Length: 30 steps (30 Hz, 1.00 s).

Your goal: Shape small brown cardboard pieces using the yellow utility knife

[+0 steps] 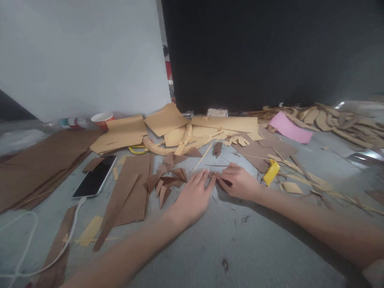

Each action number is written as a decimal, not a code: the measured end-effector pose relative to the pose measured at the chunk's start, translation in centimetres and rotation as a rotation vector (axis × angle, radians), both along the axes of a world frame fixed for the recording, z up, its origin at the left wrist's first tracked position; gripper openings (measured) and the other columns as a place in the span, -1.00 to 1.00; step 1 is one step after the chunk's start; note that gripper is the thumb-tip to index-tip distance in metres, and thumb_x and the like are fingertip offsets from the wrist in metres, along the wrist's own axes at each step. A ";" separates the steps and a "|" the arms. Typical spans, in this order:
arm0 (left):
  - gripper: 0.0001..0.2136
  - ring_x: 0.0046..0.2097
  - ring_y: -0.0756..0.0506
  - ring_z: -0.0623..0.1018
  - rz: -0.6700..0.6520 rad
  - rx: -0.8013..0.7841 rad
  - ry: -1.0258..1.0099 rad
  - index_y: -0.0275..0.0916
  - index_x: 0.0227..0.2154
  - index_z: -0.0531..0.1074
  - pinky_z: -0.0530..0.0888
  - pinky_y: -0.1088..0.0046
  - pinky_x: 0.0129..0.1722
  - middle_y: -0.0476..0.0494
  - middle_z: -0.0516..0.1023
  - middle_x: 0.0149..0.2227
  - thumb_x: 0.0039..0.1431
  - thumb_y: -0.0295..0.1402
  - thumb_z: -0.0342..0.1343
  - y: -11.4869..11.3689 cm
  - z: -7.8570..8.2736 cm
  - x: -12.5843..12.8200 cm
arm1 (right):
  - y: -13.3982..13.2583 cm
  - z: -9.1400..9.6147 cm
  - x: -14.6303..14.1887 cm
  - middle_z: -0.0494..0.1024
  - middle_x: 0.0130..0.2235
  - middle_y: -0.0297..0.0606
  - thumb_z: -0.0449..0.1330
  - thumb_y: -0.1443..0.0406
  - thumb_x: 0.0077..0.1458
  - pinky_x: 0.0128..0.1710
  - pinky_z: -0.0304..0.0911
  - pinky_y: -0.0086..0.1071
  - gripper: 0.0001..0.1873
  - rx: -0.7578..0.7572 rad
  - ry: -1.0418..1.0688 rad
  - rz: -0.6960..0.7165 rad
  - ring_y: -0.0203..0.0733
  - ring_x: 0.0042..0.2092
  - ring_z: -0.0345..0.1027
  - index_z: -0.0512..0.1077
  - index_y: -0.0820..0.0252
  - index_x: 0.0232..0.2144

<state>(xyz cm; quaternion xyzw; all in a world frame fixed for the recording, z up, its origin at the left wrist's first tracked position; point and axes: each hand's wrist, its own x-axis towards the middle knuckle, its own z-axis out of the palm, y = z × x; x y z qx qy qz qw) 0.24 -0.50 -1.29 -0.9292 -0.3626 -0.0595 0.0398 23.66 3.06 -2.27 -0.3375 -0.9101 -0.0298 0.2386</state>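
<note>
The grey worktop [240, 248] carries brown sheets [45, 160] at the left and tan sheets [168, 120] at the far side. Your left hand [193, 196] lies flat, fingers stretched out. Your right hand [238, 182] has its fingers pinched on the small brown paper piece [212, 175] between both hands, folded triangles [168, 180] just to its left

The small brown paper piece [213, 175] is mostly covered by the fingertips of the left hand [192, 196] and the right hand [240, 183], so its shape cannot be told. The yellow scissors [136, 150] are half hidden under the tan paper sheets [126, 134] towards the far edge of the grey surface [240, 248]. The white cable [18, 244] is cut off at the near left corner. The label of the bottle [73, 122] is blurred beyond reading.
</note>
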 end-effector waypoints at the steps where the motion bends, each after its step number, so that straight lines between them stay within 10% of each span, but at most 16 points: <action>1: -0.48 0.47 -0.33 0.28 0.002 0.002 0.003 -0.41 0.39 0.24 0.29 0.03 0.40 -0.53 0.27 0.43 0.40 -0.56 -0.18 0.0 0.0 0.0 | 0.0 0.0 0.0 0.56 -0.46 -0.27 0.07 0.34 0.43 -0.21 0.21 -0.23 -0.71 -0.004 0.007 0.000 -0.20 -0.42 0.38 0.61 0.22 -0.22; 20: -0.51 0.44 -0.32 0.33 0.007 0.023 -0.043 -0.45 0.36 0.27 0.28 0.03 0.41 -0.52 0.33 0.40 0.42 -0.52 -0.15 0.1 -0.4 0.0 | 0.3 -0.3 0.0 0.71 -0.27 -0.19 0.17 0.35 0.35 -0.14 0.28 -0.23 -0.74 -0.067 0.149 -0.055 -0.14 -0.30 0.55 0.57 0.18 0.02; 30: -0.51 0.43 -0.33 0.35 0.001 0.024 -0.062 -0.44 0.36 0.28 0.32 0.02 0.38 -0.50 0.35 0.39 0.43 -0.49 -0.14 0.3 -0.5 0.0 | 0.9 -0.7 0.2 0.71 -0.34 -0.31 0.24 0.32 0.35 -0.21 0.24 -0.27 -0.87 -0.197 0.224 -0.139 -0.20 -0.38 0.48 0.62 0.09 -0.21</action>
